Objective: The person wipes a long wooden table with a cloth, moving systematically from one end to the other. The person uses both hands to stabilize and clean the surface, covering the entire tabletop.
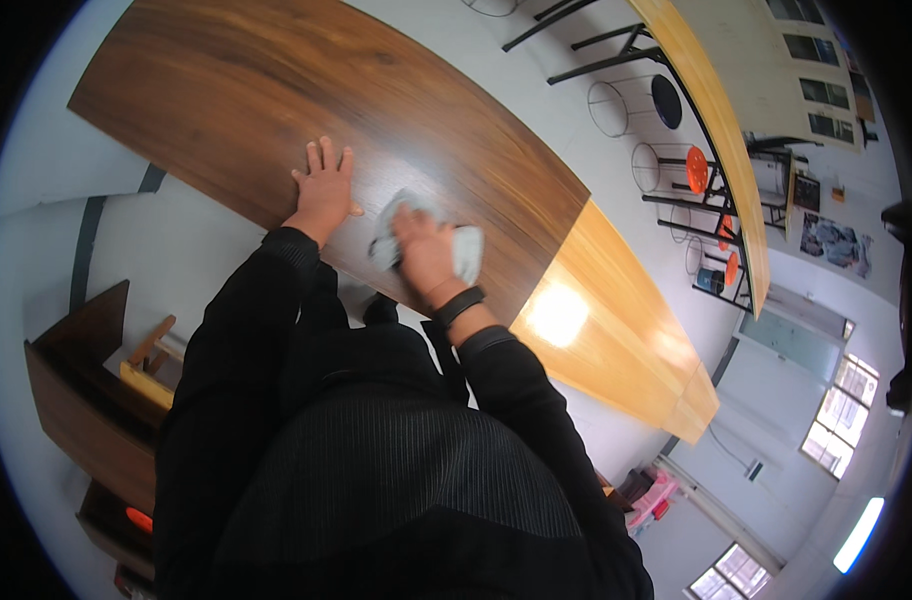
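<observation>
A dark brown wood-grain tabletop [276,82] stretches before me. My left hand [325,187] lies flat on it near the close edge, fingers spread, holding nothing. To its right, my right hand [426,251] presses a pale grey cloth [467,251] against the surface. The cloth is bunched and sticks out on both sides of the hand, whose fingers are blurred. A black band [459,304] circles the right wrist. Part of the cloth is hidden beneath the palm.
A light yellow wood tabletop [598,315] adjoins the brown one at right. Beyond the aisle stands another long yellow table [726,112], with round stools, one with an orange seat [697,169]. Dark brown furniture [88,420] and a yellow wooden stool [146,382] stand behind me at left.
</observation>
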Motion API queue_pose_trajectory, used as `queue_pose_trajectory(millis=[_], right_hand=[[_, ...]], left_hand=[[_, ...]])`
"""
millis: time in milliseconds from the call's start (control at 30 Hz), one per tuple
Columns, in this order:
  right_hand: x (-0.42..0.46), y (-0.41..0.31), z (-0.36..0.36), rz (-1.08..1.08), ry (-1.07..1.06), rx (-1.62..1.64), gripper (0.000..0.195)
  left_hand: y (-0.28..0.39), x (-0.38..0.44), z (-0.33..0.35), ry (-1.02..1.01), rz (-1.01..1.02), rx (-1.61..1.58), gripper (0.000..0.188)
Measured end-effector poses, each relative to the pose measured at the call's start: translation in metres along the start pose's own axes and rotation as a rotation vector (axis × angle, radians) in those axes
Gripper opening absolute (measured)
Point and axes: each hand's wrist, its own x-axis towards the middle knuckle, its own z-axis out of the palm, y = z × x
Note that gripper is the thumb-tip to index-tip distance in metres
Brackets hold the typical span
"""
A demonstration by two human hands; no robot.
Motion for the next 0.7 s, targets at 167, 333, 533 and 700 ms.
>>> queue_pose_trajectory(millis=[167,333,533,700], right_hand=[[-0.034,0.014,0.003,-0.019,-0.033,0.19,0.055],[-0.07,0.108,0.013,0.531,0.005,0.237,0.068],[-0.082,0.11,0.017,0.675,0.065,0.29,0.067],[-0.112,0.038,0.008,0.286,0.029,0.417,0.066]], left_hand=[[0.001,0.0,-0.002,-0.02,-0.021,0.006,0.108],[0.0,0.002,0.002,0.0,-0.008,0.017,0.107],[0.003,0.003,0.003,0.006,-0.001,0.018,0.107],[0.003,0.0,0.002,0.005,-0.016,0.037,0.107]])
